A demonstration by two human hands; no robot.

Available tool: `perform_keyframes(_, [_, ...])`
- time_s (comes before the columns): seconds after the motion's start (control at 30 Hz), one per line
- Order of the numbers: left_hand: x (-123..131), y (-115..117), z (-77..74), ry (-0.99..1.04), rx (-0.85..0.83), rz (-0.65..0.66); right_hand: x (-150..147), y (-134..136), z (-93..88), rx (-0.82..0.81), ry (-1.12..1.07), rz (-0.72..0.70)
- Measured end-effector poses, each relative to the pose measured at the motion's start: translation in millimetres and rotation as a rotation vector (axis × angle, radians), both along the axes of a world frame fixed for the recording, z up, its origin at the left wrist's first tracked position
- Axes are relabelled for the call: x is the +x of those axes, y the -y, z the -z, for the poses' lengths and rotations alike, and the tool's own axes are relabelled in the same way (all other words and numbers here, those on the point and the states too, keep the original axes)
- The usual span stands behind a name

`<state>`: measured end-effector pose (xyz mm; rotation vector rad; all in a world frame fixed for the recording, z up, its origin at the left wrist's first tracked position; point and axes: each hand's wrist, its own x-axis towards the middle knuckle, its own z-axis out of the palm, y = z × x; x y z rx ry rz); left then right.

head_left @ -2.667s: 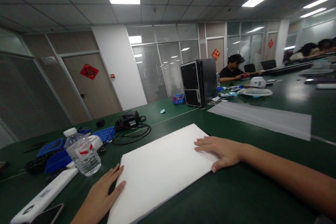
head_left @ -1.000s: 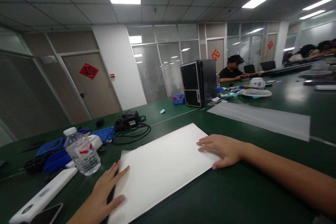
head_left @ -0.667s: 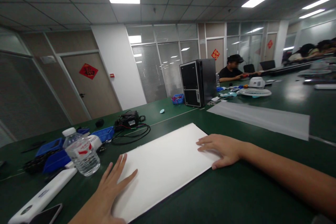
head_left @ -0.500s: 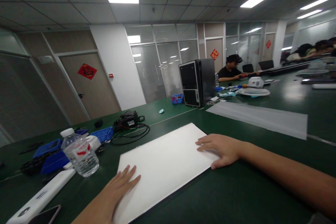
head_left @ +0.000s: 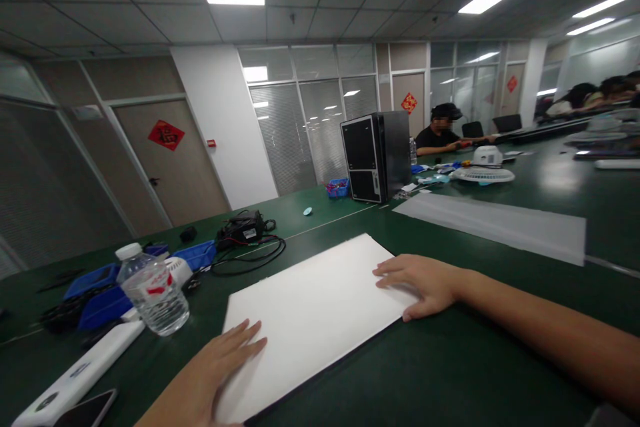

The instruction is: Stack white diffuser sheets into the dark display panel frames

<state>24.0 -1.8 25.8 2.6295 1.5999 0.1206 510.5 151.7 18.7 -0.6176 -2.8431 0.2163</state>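
A flat white rectangular board (head_left: 310, 320) with a thin dark lower edge lies on the green table in front of me. My left hand (head_left: 215, 360) rests on its left end, with the fingers spread and reaching over the white surface. The left thumb is partly cut off at the bottom of the view, near the board's front corner. At the opposite end, my right hand (head_left: 425, 283) lies over the right edge, fingers stretched onto the board and thumb at its near right corner. Neither hand is closed round anything.
Left of the board stand a water bottle (head_left: 155, 293), a long white device (head_left: 75, 373), a phone (head_left: 87, 409) and blue bins (head_left: 103, 307). Behind are a black power adapter with cables (head_left: 247, 230) and a computer tower (head_left: 375, 157). A translucent sheet (head_left: 495, 223) lies right; a person (head_left: 440, 130) sits beyond.
My left hand has slid down slightly on the board's left end, and its thumb shows more at the bottom edge. The right hand and the board look unmoved.
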Motion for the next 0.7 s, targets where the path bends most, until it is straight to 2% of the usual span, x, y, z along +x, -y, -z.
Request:
perform_keyframes(0.4, [-1, -1, 1.8, 0.017, 0.021, 0.02, 4, -4, 2.5, -0.012, -0.021, 0.002])
perform_keyframes(0.7, [-2, -1, 3.4, 0.037, 0.026, 0.022, 9, -15, 11.1, -0.022, -0.038, 0.012])
